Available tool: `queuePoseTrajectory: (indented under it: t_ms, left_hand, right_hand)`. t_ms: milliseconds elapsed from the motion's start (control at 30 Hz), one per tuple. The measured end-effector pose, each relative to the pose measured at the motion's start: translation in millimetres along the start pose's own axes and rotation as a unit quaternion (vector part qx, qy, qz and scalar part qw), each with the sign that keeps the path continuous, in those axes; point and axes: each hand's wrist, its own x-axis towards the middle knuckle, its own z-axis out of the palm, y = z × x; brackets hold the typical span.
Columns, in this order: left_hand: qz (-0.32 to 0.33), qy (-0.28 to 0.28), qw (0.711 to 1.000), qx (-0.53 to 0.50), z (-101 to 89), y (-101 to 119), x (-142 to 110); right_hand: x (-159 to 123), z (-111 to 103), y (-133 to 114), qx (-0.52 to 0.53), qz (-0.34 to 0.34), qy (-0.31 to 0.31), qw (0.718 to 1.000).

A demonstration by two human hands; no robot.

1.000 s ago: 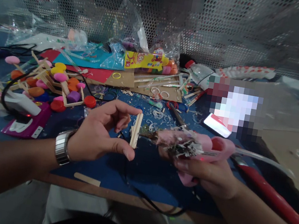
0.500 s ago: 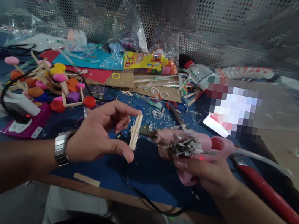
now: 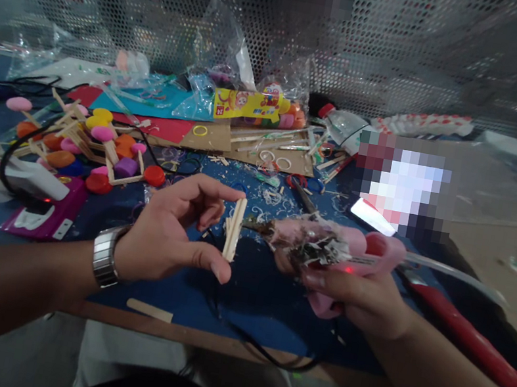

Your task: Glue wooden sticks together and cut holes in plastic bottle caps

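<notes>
Between thumb and index finger, my left hand [image 3: 172,231] pinches a short stack of wooden sticks [image 3: 234,229] by its two ends, upright. My right hand [image 3: 359,301] is wrapped round a pink hot glue gun [image 3: 320,241] with a small red light. Dark, stringy residue covers its front. The nozzle points left and sits very close to the sticks; I cannot tell if it touches them. A clear glue stick [image 3: 454,275] juts from the gun's back. Behind the held sticks, a few more wooden pieces partly show on the table.
At left lie stick frames with colourful clay lumps [image 3: 99,132] and a purple power strip [image 3: 46,206]. Scissors [image 3: 303,195], glue scraps, a bottle [image 3: 344,129] and a lit phone [image 3: 404,186] lie farther back. A red-handled tool [image 3: 473,338] is at right; one flat stick [image 3: 149,310] lies near the front edge.
The glue gun's nozzle has shifted very slightly upward along the sticks. Both hands otherwise keep their grip and position.
</notes>
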Motion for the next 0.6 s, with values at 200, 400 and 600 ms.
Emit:
queuePoseTrajectory:
  t_ms: [200, 400, 600]
  left_hand:
    - [0.002, -0.002, 1.0, -0.004, -0.6, -0.9, -0.9]
    - [-0.006, 0.001, 1.0, 0.002, -0.8, -0.3, -1.4]
    - [-0.007, -0.007, 1.0, 0.005, -0.3, 0.9, -1.0]
  right_hand:
    - [1.6, 0.7, -0.6, 0.0, -0.013, -0.008, 1.0]
    - [3.3, 4.4, -2.6, -0.017, -0.047, 0.037, 0.998]
    - [1.5, 2.4, -0.1, -0.001, 0.01, 0.025, 1.0]
